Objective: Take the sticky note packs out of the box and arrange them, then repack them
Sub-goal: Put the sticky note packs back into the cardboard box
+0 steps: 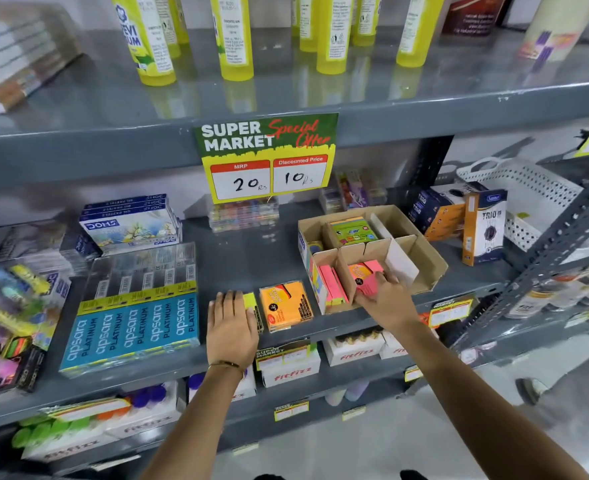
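Observation:
An open cardboard box (424, 261) with dividers sits on the middle shelf at right. Inside it, my right hand (385, 297) grips a pink sticky note pack (367, 277) in a front compartment. More pink packs (333, 284) stand on edge in the compartment to its left, and a green-topped pack (353, 232) lies in a rear one. On the shelf left of the box lies an orange pack (286, 304). My left hand (230, 323) rests flat on a yellow-green pack (251, 301), covering most of it.
Blue Apsara pencil boxes (130, 327) lie left of my left hand, DOMS boxes (130, 225) behind them. Trio boxes (483, 223) and a white basket (525, 199) stand right of the cardboard box. A price sign (267, 157) hangs from the upper shelf edge. Yellow bottles (234, 36) stand above.

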`<action>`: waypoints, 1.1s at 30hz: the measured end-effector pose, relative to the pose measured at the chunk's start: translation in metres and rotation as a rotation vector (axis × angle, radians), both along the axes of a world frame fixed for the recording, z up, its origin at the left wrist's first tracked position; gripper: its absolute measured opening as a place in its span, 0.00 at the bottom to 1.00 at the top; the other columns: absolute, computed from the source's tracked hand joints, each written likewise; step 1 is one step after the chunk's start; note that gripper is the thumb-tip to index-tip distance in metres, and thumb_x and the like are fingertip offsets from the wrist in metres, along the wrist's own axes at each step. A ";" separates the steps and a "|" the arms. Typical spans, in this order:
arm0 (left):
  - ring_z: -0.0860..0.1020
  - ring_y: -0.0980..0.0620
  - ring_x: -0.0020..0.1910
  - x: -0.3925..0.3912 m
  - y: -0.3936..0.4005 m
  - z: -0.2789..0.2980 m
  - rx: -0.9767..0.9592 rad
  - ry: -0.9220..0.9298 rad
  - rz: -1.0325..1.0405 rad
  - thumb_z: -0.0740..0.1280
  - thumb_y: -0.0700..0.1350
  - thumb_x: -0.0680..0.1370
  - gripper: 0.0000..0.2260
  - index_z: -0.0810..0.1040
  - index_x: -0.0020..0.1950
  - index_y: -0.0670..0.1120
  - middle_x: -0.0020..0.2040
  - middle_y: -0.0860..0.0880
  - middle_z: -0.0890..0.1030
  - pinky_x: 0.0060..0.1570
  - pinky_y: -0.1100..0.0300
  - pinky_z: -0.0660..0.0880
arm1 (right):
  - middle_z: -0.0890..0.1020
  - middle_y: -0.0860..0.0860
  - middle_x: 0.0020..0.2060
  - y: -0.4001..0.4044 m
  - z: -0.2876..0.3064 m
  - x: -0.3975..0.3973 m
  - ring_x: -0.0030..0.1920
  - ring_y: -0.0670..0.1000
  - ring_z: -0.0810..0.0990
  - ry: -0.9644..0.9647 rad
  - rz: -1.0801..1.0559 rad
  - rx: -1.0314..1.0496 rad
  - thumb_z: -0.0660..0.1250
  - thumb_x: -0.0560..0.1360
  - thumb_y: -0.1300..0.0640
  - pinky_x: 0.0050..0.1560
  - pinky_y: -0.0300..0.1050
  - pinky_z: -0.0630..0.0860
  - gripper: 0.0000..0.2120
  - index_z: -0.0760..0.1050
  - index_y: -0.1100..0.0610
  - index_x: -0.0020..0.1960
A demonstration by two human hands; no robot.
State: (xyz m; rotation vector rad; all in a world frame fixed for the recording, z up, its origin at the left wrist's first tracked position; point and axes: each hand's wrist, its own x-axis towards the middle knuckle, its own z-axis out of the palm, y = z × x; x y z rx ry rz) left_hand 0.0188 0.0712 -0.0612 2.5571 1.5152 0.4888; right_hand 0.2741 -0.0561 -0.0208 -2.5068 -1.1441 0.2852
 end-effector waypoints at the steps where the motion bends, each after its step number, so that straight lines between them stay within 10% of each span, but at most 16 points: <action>1: 0.66 0.38 0.67 0.000 0.000 0.001 0.006 -0.007 -0.002 0.50 0.46 0.78 0.21 0.67 0.66 0.37 0.65 0.37 0.73 0.70 0.43 0.58 | 0.71 0.61 0.68 -0.002 0.000 -0.001 0.69 0.62 0.68 -0.005 0.011 -0.006 0.63 0.77 0.46 0.69 0.56 0.67 0.27 0.68 0.64 0.67; 9: 0.67 0.39 0.67 -0.001 -0.001 0.003 0.008 0.011 0.000 0.50 0.46 0.78 0.21 0.68 0.65 0.38 0.64 0.37 0.74 0.69 0.45 0.57 | 0.69 0.56 0.72 -0.015 0.003 0.003 0.74 0.56 0.63 -0.168 0.158 0.060 0.64 0.74 0.66 0.72 0.53 0.67 0.26 0.68 0.56 0.71; 26: 0.70 0.38 0.65 -0.001 -0.001 0.001 0.015 -0.010 -0.010 0.51 0.46 0.77 0.20 0.69 0.64 0.37 0.62 0.36 0.75 0.68 0.43 0.62 | 0.74 0.49 0.68 -0.015 0.010 0.009 0.69 0.51 0.70 -0.195 0.276 -0.110 0.62 0.77 0.66 0.70 0.47 0.69 0.20 0.74 0.53 0.67; 33: 0.63 0.41 0.70 0.000 0.000 -0.001 -0.010 -0.026 -0.025 0.52 0.46 0.80 0.19 0.65 0.68 0.39 0.68 0.39 0.70 0.72 0.47 0.52 | 0.82 0.51 0.48 0.000 0.053 -0.094 0.41 0.44 0.75 -0.088 0.122 0.643 0.67 0.74 0.64 0.42 0.38 0.78 0.13 0.78 0.56 0.57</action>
